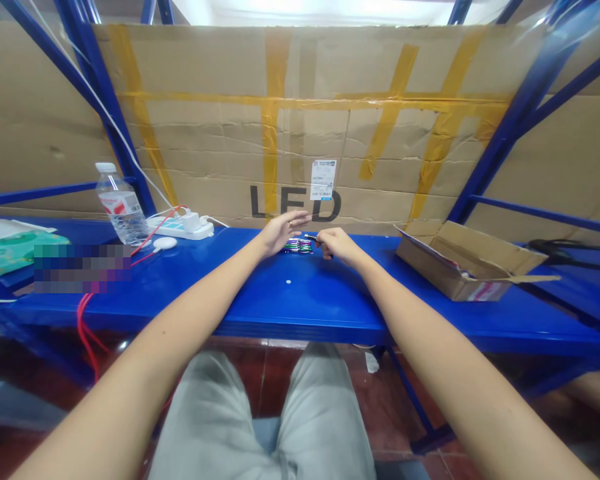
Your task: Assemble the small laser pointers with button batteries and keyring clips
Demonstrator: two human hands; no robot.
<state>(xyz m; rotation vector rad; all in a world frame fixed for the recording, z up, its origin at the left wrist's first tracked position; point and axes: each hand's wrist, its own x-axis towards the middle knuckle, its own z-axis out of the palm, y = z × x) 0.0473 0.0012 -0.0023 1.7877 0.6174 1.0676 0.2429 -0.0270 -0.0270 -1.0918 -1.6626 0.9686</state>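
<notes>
Nearest are the person's lap in pale grey shorts and the two bare forearms reaching out over the near edge of a glossy blue steel bench. On the bench a small white disc lies alone, just short of the hands.

The left hand is palm down, its fingers spread wide and holding nothing, just beside a tight row of small coloured pieces in green, red and purple. They are too small to count or identify exactly; there look to be about ten or more. The right hand has its fingers drawn narrow around one slim dark rod, whose tip points toward the left hand. These pieces look light and fairly stiff, and may roll on the slick paint, so the fingertips would best pinch one by its end.

Left of them stand one clear water bottle, one white power strip and one round white object, with red cable hanging off the bench. Further left lies one green packet. To the right sits one open cardboard box. Beyond, a taped cardboard sheet printed "LED" backs the blue rack.
</notes>
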